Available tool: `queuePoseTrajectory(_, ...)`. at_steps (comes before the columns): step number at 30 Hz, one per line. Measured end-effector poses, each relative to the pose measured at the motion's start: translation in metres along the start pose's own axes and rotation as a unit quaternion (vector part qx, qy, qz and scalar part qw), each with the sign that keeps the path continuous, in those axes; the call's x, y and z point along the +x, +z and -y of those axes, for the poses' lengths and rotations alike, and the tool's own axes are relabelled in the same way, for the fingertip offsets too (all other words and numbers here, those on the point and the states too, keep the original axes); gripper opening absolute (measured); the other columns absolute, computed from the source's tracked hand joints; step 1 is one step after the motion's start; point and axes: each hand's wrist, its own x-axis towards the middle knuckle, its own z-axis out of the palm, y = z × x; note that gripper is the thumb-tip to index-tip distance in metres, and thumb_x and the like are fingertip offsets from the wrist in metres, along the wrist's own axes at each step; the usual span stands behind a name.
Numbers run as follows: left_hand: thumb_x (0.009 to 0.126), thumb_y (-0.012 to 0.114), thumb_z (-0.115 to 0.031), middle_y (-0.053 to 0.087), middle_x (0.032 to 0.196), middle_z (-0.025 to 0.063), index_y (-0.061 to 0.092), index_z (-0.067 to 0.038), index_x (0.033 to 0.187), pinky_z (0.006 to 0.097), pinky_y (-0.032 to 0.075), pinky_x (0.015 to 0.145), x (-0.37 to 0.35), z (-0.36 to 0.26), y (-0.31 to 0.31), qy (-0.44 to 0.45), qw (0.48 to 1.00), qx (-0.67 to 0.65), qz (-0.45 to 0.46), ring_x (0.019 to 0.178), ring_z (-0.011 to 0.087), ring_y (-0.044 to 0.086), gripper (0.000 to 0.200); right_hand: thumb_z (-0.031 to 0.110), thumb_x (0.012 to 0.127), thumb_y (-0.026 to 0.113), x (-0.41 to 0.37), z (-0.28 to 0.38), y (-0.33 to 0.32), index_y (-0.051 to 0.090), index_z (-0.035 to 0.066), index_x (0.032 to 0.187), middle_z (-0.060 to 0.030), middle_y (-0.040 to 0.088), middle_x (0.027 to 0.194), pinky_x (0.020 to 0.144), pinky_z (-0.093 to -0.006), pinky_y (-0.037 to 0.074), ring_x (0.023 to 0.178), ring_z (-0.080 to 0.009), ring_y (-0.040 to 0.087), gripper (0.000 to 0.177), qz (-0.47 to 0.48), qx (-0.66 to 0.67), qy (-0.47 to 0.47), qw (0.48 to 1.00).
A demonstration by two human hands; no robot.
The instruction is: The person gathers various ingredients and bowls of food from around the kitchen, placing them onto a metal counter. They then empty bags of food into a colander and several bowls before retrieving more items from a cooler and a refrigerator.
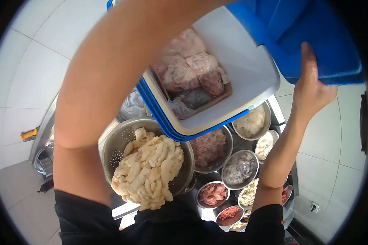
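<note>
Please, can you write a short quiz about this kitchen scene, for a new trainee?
1. True or false: the cooler is empty.
2. Which hand holds the blue lid? A) left B) right
3. Fill in: the pale pieces lie in a ____.

Key
1. False: it holds bagged meat.
2. B: the right hand.
3. colander.
</note>
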Motion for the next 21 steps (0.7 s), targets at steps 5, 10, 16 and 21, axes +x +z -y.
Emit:
queuePoseTrajectory(5, 0.071, 0.06, -0.005, 0.057, 0.081, 0.0101, 0.056, -0.007, 0.09, 0.0378, 0.044, 0.068, -0.047, 0.022, 0.052, -0.012, 0.971, -0.228, -0.065, 0.077, 0.0265, 0.053, 0.02, 0.02, 0.075, 0.073, 0.024, -0.021, -0.006, 0.067, 0.0, 0.088, -0.0067, 0.067, 0.086, 0.073, -0.0248, 0.045, 0.074, -0.0142, 0.06, 0.024, -0.034, 0.063, 0.112, 0.991)
queuePoseTrajectory(10, 0.068, 0.074, -0.021, 0.053, 0.111, 0.0163, 0.052, -0.01, 0.117, 0.0415, 0.043, 0.092, -0.137, 0.041, 0.153, 0.163, 0.662, -0.069, 0.728, 0.111, 0.0262, 0.051, 0.054, 0.025, 0.072, 0.075, 0.022, -0.026, -0.007, 0.066, 0.0, 0.089, -0.0065, 0.066, 0.085, 0.076, -0.0263, 0.045, 0.078, -0.0143, 0.06, 0.031, -0.053, 0.093, 0.113, 0.988)
queuePoseTrajectory(16, 0.067, 0.071, -0.015, 0.054, 0.104, 0.0172, 0.044, -0.012, 0.124, 0.0415, 0.047, 0.086, -0.154, 0.038, 0.182, 0.27, 0.729, 0.001, 0.629, 0.103, 0.0314, 0.054, 0.063, 0.035, 0.077, 0.068, 0.045, -0.047, -0.05, 0.049, -0.003, 0.119, -0.0248, 0.051, 0.116, 0.095, -0.0368, 0.037, 0.109, -0.0301, 0.051, 0.059, 0.255, 0.413, 0.04, 0.873)
queuePoseTrajectory(21, 0.069, 0.064, -0.005, 0.059, 0.093, 0.0133, 0.052, -0.007, 0.112, 0.0419, 0.049, 0.079, -0.143, 0.085, 0.199, 0.096, 0.735, -0.093, 0.664, 0.093, 0.0311, 0.059, 0.045, 0.025, 0.071, 0.076, 0.028, -0.04, -0.017, 0.067, 0.001, 0.09, -0.0077, 0.066, 0.086, 0.078, -0.0271, 0.045, 0.08, -0.0168, 0.061, 0.033, -0.026, 0.075, 0.14, 0.987)
